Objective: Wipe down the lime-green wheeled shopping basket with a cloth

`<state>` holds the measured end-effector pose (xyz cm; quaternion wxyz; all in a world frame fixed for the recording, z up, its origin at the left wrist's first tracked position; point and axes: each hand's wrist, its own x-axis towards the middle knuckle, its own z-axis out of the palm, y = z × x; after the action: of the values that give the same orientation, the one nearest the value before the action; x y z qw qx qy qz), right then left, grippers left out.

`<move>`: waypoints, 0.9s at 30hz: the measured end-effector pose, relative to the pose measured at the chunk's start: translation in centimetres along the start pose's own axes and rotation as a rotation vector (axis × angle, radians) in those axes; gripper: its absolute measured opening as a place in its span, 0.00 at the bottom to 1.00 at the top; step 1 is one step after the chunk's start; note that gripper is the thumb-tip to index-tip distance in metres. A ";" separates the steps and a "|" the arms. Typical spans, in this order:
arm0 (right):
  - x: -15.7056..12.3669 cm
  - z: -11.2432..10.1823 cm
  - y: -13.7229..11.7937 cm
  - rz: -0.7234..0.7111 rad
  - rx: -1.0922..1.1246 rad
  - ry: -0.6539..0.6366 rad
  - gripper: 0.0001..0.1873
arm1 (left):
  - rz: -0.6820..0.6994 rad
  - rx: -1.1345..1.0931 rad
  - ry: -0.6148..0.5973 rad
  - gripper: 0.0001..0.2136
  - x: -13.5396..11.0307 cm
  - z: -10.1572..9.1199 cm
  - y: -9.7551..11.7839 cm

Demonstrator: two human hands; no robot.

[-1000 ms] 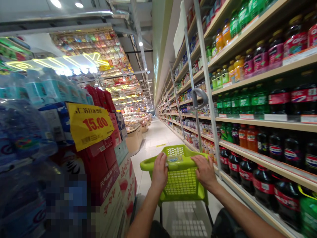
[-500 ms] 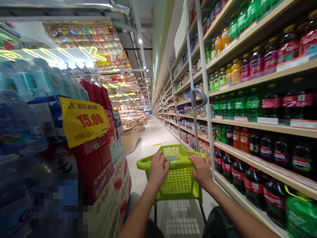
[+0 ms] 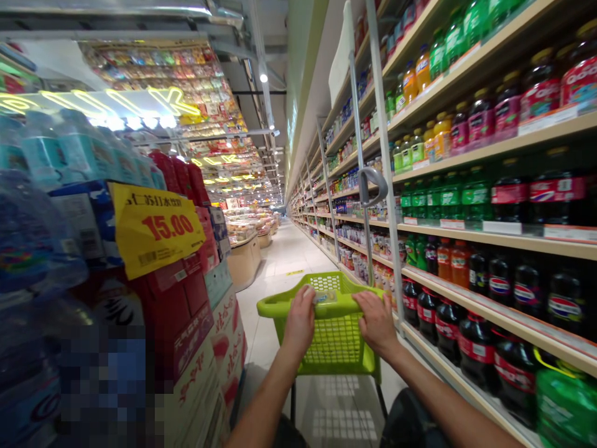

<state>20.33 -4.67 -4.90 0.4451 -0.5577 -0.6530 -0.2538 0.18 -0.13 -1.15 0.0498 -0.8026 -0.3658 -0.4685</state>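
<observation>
Low in the middle of the head view stands a green plastic shopping cart [image 3: 333, 348] with a mesh basket on dark legs. My left hand [image 3: 301, 317] is closed over its handle, left of a small clear label holder [image 3: 325, 297]. My right hand [image 3: 377, 320] wraps the same handle near its right end. Both forearms reach forward from the bottom of the view. The handle hides the bottom of the basket, so I cannot tell what lies in it.
Tall shelves [image 3: 466, 230] of soda bottles line the right side, with a grey pole and loop handle [image 3: 373, 186] against them. Stacked drink cartons [image 3: 186, 330] and a yellow price sign [image 3: 158, 230] rise close on the left. A pale tiled aisle [image 3: 291, 249] runs ahead between them.
My left hand has shifted slightly on the cart handle. My right hand keeps its hold, and the cart and surroundings look almost the same.
</observation>
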 end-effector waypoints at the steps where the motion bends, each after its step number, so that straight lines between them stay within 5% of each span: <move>1: 0.0 -0.1 0.1 -0.002 0.008 -0.005 0.26 | 0.024 -0.010 -0.017 0.19 0.0 0.2 -0.1; 7: 0.3 0.0 0.3 0.013 0.099 0.000 0.25 | -0.206 0.087 0.138 0.16 0.2 -2.1 -4.2; 15: 0.5 0.1 0.4 0.010 0.145 0.032 0.23 | 0.228 -0.020 -0.102 0.18 1.3 3.8 3.7; 18: 0.5 -0.1 0.6 -0.006 0.141 0.016 0.24 | 0.171 0.001 -0.034 0.17 1.3 2.8 1.8; 22: 0.4 0.1 0.3 0.008 0.146 0.026 0.23 | -0.111 0.048 0.149 0.15 1.4 0.3 -2.0; 24: 0.4 0.2 0.0 0.015 0.149 0.035 0.23 | -0.139 0.045 0.144 0.15 1.3 0.7 -1.4; 27: 0.4 0.3 -0.2 0.014 0.157 0.030 0.23 | 0.058 -0.013 0.017 0.16 1.0 3.1 1.9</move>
<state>20.04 -4.29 -4.64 0.4988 -0.5218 -0.6603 -0.2072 3.94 0.31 -1.63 0.0614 -0.8091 -0.3390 -0.4760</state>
